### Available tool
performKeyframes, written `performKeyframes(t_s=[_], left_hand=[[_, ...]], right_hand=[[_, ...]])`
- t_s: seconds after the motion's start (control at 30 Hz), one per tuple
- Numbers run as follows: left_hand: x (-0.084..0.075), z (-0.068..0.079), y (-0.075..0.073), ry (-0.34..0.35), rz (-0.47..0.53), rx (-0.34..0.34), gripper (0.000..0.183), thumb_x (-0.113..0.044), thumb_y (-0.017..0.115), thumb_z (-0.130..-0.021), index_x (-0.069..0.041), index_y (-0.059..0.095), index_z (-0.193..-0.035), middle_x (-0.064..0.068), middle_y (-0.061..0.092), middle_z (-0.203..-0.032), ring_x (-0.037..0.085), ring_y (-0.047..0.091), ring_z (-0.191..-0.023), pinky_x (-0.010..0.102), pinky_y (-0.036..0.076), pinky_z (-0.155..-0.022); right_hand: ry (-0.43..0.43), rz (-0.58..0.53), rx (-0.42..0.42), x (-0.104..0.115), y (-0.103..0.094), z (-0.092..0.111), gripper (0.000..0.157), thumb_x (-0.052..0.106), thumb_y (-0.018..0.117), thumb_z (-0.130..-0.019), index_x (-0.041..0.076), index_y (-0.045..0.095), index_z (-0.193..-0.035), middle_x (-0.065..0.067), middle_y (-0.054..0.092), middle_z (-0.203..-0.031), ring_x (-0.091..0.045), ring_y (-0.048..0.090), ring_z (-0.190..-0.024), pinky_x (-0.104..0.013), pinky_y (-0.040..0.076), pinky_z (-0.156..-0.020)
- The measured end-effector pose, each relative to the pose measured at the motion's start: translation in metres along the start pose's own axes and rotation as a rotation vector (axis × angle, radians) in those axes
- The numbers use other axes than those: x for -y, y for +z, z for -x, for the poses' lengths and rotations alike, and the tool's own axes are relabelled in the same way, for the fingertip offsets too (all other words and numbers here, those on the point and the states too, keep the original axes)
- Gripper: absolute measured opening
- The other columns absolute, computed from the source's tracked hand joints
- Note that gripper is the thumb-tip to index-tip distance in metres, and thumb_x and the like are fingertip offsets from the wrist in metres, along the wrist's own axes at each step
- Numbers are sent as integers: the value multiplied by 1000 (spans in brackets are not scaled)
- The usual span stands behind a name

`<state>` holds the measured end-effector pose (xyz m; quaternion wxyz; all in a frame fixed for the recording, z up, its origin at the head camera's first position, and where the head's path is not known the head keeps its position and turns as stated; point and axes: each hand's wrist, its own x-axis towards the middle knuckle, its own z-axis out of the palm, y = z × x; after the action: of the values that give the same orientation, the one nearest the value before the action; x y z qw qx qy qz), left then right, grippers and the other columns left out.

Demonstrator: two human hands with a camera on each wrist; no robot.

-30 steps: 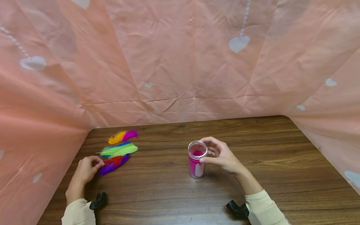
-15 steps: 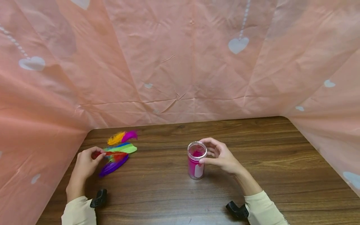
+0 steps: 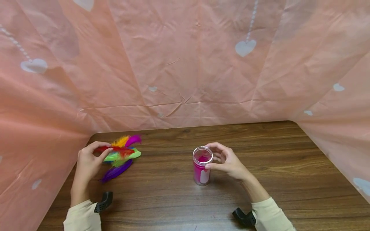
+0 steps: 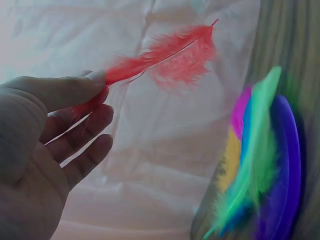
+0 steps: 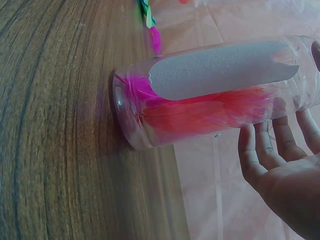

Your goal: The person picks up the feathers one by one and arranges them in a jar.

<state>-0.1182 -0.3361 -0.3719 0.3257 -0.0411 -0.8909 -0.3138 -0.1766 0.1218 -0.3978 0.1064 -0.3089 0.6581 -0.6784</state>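
Between thumb and forefinger, my left hand [image 3: 88, 162] pinches a red feather [image 4: 175, 55], raised above the other feathers on the left of the table. Under and around it lie a light green feather [image 4: 260, 120], a purple feather [image 3: 117, 170], an orange feather [image 3: 120, 141], a magenta feather [image 3: 133, 140] and a partly covered blue one. My right hand [image 3: 229, 162] grips a clear, lidless jar [image 5: 215, 90] near its rim, thumb on the near side. The jar stands upright on the table with pink and red feathers inside and a pale label on its wall.
The brown wooden table [image 3: 162, 199] ends at the back against a pink curtain [image 3: 173, 64] printed with white hearts, which also hangs at both sides. Black wrist mounts [image 3: 244, 217] sit by both sleeves.
My left hand has picked the red feather up from beside the purple one and carried it up and away over the green feather. The right hand and jar have stayed in place.
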Motion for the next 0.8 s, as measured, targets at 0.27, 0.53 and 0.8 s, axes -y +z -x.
performKeyframes(t_s=[0.27, 0.53, 0.8], left_hand=[[-15, -6, 3, 47, 46, -34, 17, 12, 83, -78, 2, 76, -89, 18, 74, -85, -20, 53, -80, 3, 43, -68], [-28, -9, 8, 94, 90, -60, 19, 16, 82, -77, 2, 76, -88, 16, 73, -85, -18, 54, -84, 3, 43, -76], [-40, -11, 17, 87, 180, -51, 18, 16, 82, -78, 3, 76, -89, 17, 73, -84, -15, 59, -83, 3, 46, -74]], right_hand=[[-17, -13, 5, -1, -1, 0, 57, -4, 81, -84, -15, 51, -131, -12, 65, -124, -16, 67, -113, -28, 55, -99], [-24, -9, 2, -3, -1, 1, 54, -5, 80, -85, -16, 51, -130, -16, 65, -123, -15, 67, -113, -26, 54, -99], [-57, -36, 18, -2, 1, 0, 53, -7, 78, -87, -20, 49, -129, -8, 67, -122, -15, 68, -112, -27, 55, -98]])
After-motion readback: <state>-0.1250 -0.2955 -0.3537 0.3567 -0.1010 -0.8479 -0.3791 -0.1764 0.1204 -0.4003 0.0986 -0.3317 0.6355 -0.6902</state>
